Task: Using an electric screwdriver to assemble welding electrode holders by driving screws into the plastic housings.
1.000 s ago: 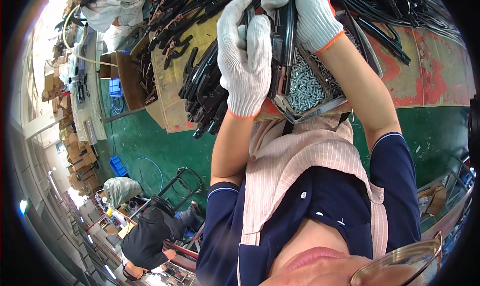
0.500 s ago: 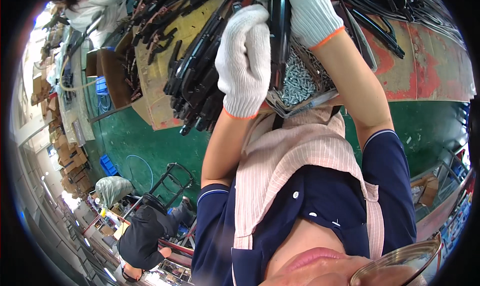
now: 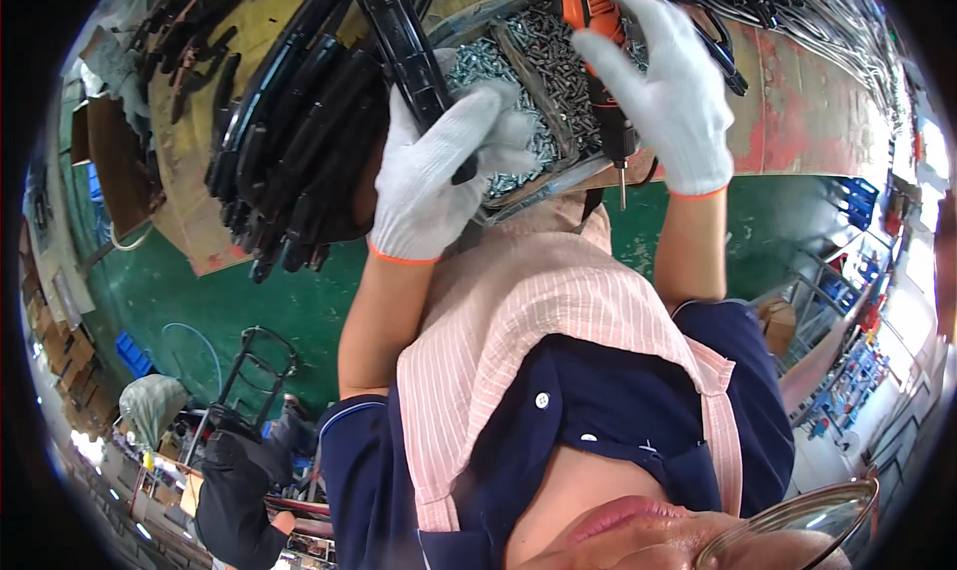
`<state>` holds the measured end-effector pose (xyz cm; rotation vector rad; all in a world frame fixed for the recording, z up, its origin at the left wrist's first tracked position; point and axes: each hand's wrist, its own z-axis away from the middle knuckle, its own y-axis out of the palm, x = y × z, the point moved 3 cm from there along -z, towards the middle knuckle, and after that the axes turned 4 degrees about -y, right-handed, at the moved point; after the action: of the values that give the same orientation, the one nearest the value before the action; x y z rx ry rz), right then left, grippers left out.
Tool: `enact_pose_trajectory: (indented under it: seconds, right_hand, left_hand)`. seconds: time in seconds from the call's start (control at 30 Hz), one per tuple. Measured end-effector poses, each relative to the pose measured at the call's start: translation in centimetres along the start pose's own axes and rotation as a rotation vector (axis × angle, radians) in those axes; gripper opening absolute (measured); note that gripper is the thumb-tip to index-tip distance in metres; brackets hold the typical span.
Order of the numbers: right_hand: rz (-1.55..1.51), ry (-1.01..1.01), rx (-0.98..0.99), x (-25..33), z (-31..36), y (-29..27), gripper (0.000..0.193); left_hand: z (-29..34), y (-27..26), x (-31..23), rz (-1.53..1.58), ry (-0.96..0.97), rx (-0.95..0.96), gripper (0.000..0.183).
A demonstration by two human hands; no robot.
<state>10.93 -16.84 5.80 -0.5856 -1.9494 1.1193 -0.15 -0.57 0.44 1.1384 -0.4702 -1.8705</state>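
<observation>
My gloved left hand [image 3: 429,171] is closed around the lower end of a long black bar-shaped part [image 3: 404,51] with a glossy surface. Its fingertips are slightly blurred. Below the bar and hand lies a tray [image 3: 518,203] of small silver screws [image 3: 533,131], with darker screws [image 3: 563,56] past a divider. At the tray's right side, an orange and black power screwdriver [image 3: 598,31] points its bit toward me. My gloved right hand [image 3: 668,91] is beside it, thumb and forefinger spread apart, the thumb overlapping the tool's body. Whether it touches the tool is unclear.
A heap of black parts [image 3: 299,141] lies on the worn table left of the tray. Black and grey cables [image 3: 797,11] lie at the far right. Behind me on the left are a person in dark clothes [image 3: 234,490] and a black trolley frame [image 3: 259,361].
My right hand has left the black part and moved right to the orange screwdriver, now in view. My left hand has shifted and now grips the bar's lower end. The view has turned somewhat.
</observation>
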Motion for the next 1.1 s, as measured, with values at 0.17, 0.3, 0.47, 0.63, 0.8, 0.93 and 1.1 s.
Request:
enact_pose_trajectory:
  seconds: [0.17,0.3,0.47,0.63,0.8,0.93,1.1]
  right_hand:
    - [-0.075,0.298,0.049,-1.0,1.4,1.8,0.073]
    - [-0.219,0.299,0.086,-2.4,0.3,2.3,0.081]
    - [-1.601,0.239,0.156,-6.6,0.7,0.7,0.035]
    - [-2.282,-0.403,0.004,-2.3,-2.4,0.2,0.052]
    - [-2.125,-0.118,-0.194,-1.4,2.0,-1.6,0.046]
    - [-1.81,-0.086,-0.464,-0.3,3.2,-0.7,0.041]
    - [-1.771,-0.144,-0.442,-0.2,3.8,0.8,0.013]
  left_hand:
    - [-0.5,-2.0,-0.3,-0.004,-0.096,0.133,0.029]
    - [0.1,-2.1,-0.6,0.042,-0.063,0.145,0.025]
    - [0.0,-2.4,-0.7,0.194,-0.035,0.349,0.023]
    - [-0.6,-3.2,-0.2,0.075,-0.043,0.279,0.018]
    - [-0.1,-2.0,-0.7,-0.003,0.001,0.124,0.033]
    - [-0.2,-1.6,-0.5,-0.019,0.006,0.086,0.044]
    - [-0.4,-2.1,-0.3,-0.044,0.021,0.09,0.046]
